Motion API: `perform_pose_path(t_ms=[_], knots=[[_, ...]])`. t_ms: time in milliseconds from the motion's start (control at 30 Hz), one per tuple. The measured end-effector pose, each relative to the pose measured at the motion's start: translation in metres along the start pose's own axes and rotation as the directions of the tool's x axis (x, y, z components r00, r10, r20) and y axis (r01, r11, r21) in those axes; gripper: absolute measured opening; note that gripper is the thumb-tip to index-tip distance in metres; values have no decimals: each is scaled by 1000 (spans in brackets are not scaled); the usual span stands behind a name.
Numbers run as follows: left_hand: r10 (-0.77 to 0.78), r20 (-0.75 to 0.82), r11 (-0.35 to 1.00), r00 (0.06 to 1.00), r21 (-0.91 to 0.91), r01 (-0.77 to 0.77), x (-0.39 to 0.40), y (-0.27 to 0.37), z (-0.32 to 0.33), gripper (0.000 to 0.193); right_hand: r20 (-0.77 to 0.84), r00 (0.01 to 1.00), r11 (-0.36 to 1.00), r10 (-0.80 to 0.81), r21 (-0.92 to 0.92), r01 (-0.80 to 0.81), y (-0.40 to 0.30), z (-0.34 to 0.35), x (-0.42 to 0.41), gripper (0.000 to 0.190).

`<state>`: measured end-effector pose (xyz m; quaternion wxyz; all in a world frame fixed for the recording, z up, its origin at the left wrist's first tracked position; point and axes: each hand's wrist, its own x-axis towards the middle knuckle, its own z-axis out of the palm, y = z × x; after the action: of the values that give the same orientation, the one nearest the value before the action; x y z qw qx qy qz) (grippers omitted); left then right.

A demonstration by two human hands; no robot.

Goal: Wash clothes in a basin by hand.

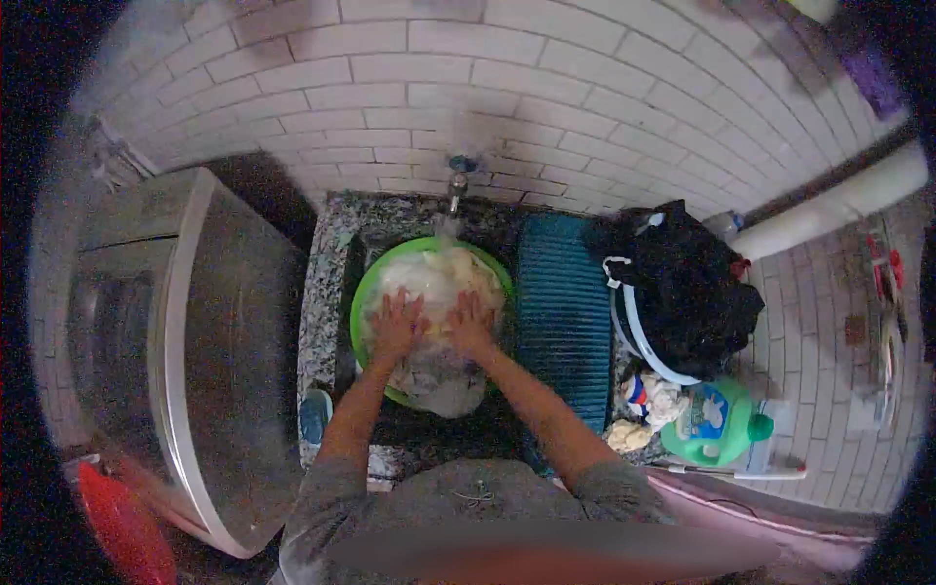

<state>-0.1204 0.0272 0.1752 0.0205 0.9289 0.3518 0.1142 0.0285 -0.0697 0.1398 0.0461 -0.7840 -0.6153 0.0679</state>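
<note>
Before me a round green basin (pixel 358 307) sits in the dark sink of a granite counter, heaped with wet white and cream cloth (pixel 409 272). My left hand (pixel 399 322) presses flat on the cloth with its fingers spread. Beside it my right hand (pixel 472 319) rests on the same cloth, fingers also apart. Some greyish cloth (pixel 439 391) bulges over the basin's near rim. Above the far rim a metal wall tap (pixel 458 191) points down, and a pale blur beneath it looks like running water.
Right of the sink lies a ribbed blue-green washboard (pixel 563 322). Black cloth (pixel 680 292) fills a light-rimmed tub (pixel 643 340) beyond it. A green detergent jug (pixel 716 424) lies near small white cloths (pixel 662 401). A blue brush (pixel 314 417) sits left, near a metallic appliance (pixel 227 351).
</note>
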Motion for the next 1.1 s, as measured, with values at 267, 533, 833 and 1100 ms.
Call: perform_pose_path(t_ms=[267,533,833,1100], knots=[[-130,155,920,979,-349,178,1,-28,143,42,17,994,989,-106,107,104,18,62,27,30],[-27,329,900,944,-404,167,24,-41,123,34,296,942,981,-158,153,116,43,57,43,29],[132,503,968,854,-250,-2,-16,-126,98,30,248,929,954,-276,-51,297,49,-87,31,25],[225,37,961,974,-176,-215,90,-33,-224,24,-241,959,989,-147,-24,145,39,-328,6,18]])
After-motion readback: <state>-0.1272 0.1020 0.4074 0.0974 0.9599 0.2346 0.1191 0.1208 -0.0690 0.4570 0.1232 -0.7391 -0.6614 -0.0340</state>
